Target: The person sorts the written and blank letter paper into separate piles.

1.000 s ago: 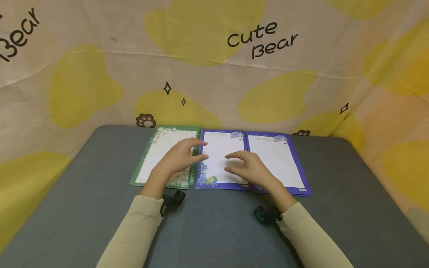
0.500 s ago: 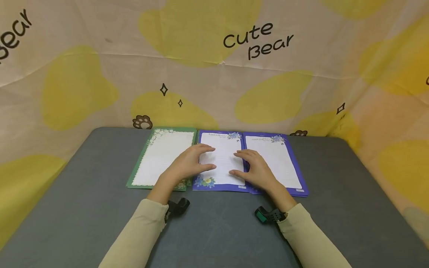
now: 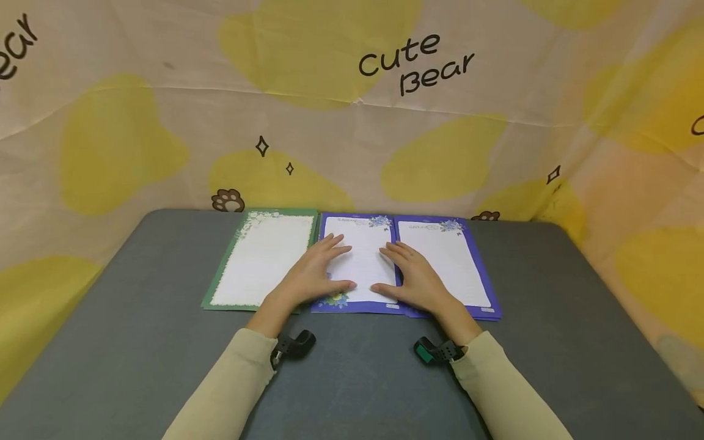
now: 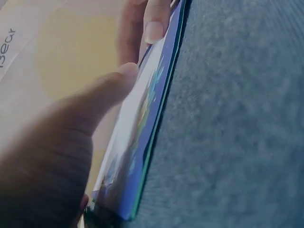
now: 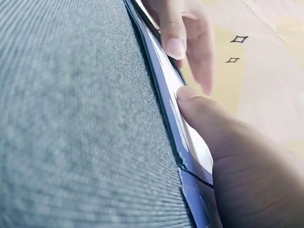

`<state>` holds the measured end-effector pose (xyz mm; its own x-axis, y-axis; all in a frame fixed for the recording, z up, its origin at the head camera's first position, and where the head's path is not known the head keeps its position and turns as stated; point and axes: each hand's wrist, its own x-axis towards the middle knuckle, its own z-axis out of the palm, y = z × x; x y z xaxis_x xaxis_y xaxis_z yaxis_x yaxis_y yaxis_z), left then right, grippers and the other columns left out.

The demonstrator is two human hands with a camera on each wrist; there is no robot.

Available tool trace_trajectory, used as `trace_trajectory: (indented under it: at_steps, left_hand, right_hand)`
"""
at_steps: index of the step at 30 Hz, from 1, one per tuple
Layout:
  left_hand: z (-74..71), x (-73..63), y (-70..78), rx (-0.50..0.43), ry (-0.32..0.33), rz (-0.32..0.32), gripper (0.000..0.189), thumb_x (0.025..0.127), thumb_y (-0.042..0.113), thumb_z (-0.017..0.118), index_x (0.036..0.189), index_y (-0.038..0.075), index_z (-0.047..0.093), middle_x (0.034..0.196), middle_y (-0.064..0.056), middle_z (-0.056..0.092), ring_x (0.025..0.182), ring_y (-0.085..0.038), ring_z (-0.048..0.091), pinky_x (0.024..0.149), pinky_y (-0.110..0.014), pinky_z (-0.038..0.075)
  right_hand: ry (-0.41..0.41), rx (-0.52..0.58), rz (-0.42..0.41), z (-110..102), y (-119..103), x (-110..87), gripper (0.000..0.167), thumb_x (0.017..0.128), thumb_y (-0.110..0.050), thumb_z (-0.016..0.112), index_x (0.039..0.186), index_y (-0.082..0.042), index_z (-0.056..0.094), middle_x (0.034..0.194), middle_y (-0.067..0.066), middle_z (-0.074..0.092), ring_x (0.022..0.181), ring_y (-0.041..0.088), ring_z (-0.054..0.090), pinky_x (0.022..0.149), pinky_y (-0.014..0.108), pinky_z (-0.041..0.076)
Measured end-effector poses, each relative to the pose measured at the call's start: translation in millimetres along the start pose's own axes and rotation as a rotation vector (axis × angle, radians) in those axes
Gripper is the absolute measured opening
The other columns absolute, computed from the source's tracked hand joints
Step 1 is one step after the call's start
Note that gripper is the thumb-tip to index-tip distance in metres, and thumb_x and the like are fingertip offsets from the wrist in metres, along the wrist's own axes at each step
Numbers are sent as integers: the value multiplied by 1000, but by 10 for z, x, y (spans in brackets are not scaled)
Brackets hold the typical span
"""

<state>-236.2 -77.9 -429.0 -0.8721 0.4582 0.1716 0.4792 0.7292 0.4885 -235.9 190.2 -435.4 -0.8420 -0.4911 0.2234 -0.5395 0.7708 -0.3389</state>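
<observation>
Three sheets of decorated paper lie side by side on the grey table. The middle one, a purple-bordered sheet of letter paper with blue flowers, has both hands over it. My left hand spreads its fingers over its left edge, overlapping the green-bordered sheet too. My right hand spans its right edge and the second purple-bordered sheet. Both thumbs point inward near the lower part of the middle sheet, apart from each other. In the left wrist view the left thumb sits close over the paper, as does the right thumb in the right wrist view.
The grey table extends in front of the sheets and to both sides. Behind its far edge hangs a cream and yellow printed cloth. Black camera straps sit on the wrists. More sheet edges show under the papers.
The left hand has moved right and toward the body, onto the middle sheet. The right hand has lowered, and the fingers of both hands have spread. The sheets look unmoved on the table.
</observation>
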Motion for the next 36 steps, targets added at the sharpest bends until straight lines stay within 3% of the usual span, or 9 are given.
trace_trajectory:
  at_steps: [8,25,31,36]
  left_hand:
    - [52,-17,-47,48,-72,-34,87,84,60,73,152,12,47,165,-10,34,156,-36,24,125,-57,23]
    - [30,1,-14,12,-69,-66,79,87,57,73,151,15,50,163,-8,38,153,-35,30,124,-57,27]
    - [26,-15,-11,35,-34,-93,79,86,56,73,149,14,52,160,-9,44,150,-34,37,122,-55,31]
    - [47,-8,9,28,17,-96,72,85,54,76,144,17,59,148,-7,58,138,-31,51,115,-52,42]
  right_hand:
    - [-50,-25,7,-3,-6,-4,85,86,-58,72,153,-13,46,161,13,41,151,37,35,123,59,27]
    - [-49,-11,23,-23,-26,7,79,85,-57,74,146,-11,55,159,13,44,150,37,36,122,60,27]
    - [-37,6,14,-10,-54,31,78,86,-56,74,147,-11,54,157,13,47,149,37,39,122,60,29]
    - [16,16,33,-16,-52,19,76,86,-51,76,147,-11,54,153,14,51,144,38,45,119,59,35]
